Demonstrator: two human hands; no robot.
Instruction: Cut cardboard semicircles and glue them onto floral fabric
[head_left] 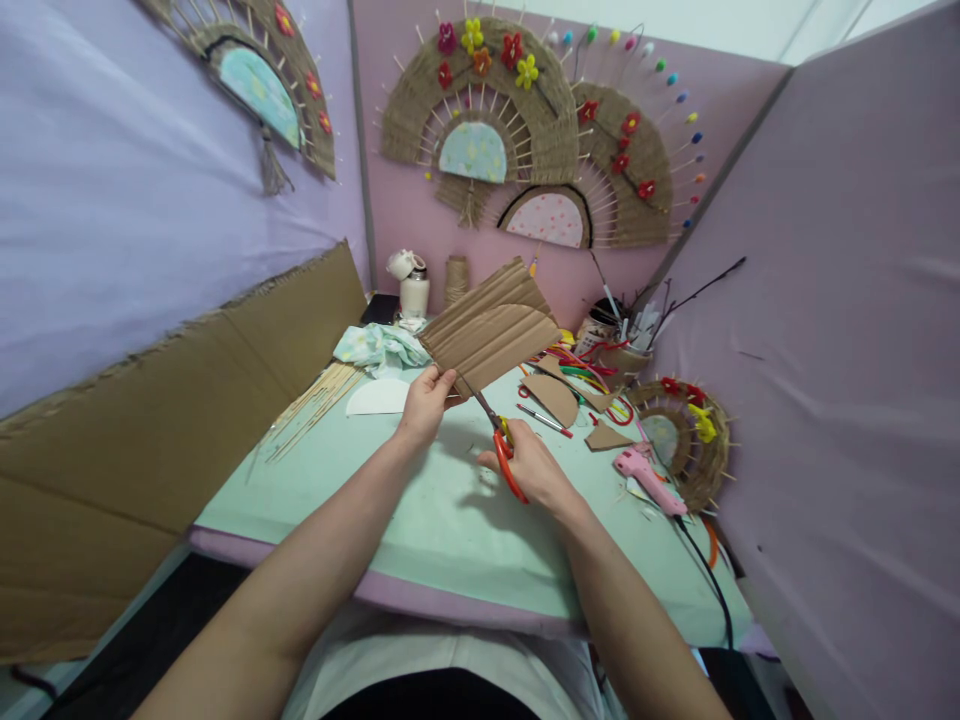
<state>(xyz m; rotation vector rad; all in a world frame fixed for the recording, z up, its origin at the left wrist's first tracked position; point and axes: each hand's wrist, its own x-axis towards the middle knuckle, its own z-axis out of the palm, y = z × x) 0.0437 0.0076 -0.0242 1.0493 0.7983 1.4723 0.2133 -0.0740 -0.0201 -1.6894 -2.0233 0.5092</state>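
My left hand [426, 402] pinches the lower left corner of a corrugated cardboard piece [491, 335], which is held up above the table. A curved line runs across the cardboard. My right hand [529, 465] grips a pair of scissors [504, 450] with red and yellow handles. Their blades point up and left and meet the cardboard's lower edge close to my left fingers. How far the blades are apart I cannot tell. Under my left hand, a white half-round piece [376, 398] lies on the table.
Thin wooden sticks [315, 405] and a patterned cloth [381, 345] lie left. Cardboard scraps [551, 398], a pen [545, 420] and a pink glue gun [649, 480] with a black cord lie right. Behind stand a twine spool [456, 278] and a white bottle [414, 295]. A cardboard panel [187, 400] borders the left.
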